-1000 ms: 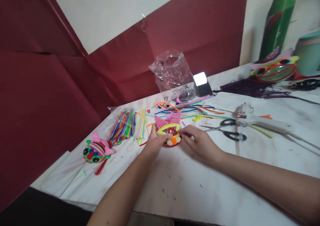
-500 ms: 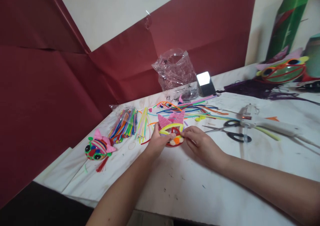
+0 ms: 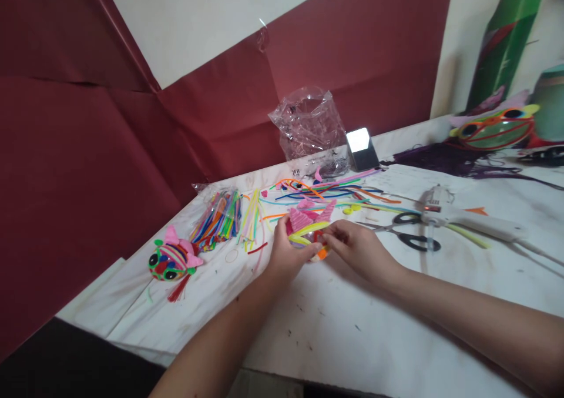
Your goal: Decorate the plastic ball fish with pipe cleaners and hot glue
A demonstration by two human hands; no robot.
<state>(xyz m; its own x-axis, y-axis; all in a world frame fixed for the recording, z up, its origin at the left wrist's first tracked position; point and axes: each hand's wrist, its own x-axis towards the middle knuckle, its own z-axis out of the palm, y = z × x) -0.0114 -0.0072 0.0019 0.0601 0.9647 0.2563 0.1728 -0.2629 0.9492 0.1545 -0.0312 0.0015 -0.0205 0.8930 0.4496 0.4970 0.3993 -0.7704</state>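
Observation:
My left hand [image 3: 288, 251] is closed around the left side of a small decorated craft figure [image 3: 304, 218], just above the white table. Pink pointed ears, yellow strips and an orange and white patch show on it. My right hand [image 3: 350, 242] has its fingertips pinched at the figure's right side, by a small red piece [image 3: 318, 235]. Whether those fingertips grip the red piece is hard to see. A finished-looking figure [image 3: 171, 260] with pink ears, black eyes and a red tassel lies to the left.
Pipe cleaners in a clear bag [image 3: 220, 218] and loose pipe cleaners [image 3: 339, 189] lie behind my hands. Scissors [image 3: 409, 233] and a glue gun [image 3: 476, 218] with its cord are at right. A small dark device [image 3: 362, 149] stands by a plastic bag [image 3: 308, 124]. Another figure [image 3: 496, 130] sits far right.
Both hands have shifted slightly right with the figure. It has tilted and turned, so its yellow strips look flatter and less of its front shows.

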